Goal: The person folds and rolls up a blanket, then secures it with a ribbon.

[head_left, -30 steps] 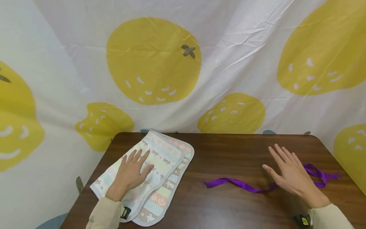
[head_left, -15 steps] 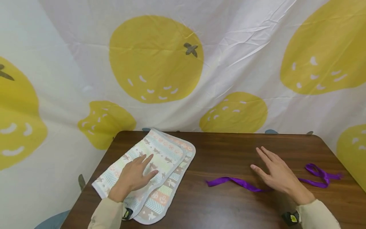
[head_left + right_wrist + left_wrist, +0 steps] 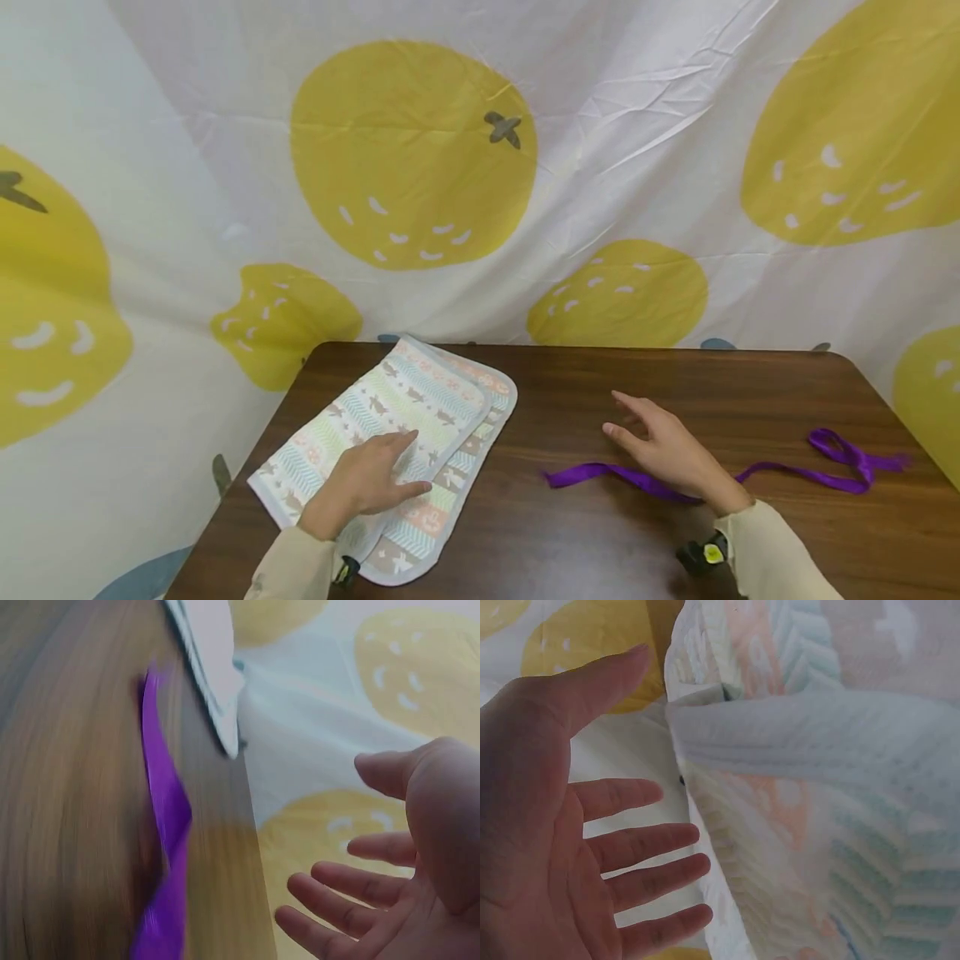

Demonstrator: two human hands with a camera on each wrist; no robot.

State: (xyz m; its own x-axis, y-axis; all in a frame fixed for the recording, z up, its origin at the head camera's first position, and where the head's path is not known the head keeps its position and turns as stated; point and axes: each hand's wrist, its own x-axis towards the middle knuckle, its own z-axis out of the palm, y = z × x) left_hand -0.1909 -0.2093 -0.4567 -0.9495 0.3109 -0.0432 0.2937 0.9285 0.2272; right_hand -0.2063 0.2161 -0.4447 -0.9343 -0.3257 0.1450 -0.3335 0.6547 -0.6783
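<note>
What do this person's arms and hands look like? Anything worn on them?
Cream fabric sleeves reach the wrists. The left hand and right hand are bare, without gloves. A small black device shows at each wrist; the right one bears a yellow mark.

Dark brown wood-grain table [image 3: 555, 392], folded patterned cloth [image 3: 435, 407] at left, purple ribbon [image 3: 636, 478] at right

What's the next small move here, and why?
Probably bring the right hand across to pinch the right edge of the cloth: it holds nothing and is over the purple ribbon, while the left hand is over the cloth. The cloth's layers lie askew, so squaring them seems sensible.
</note>
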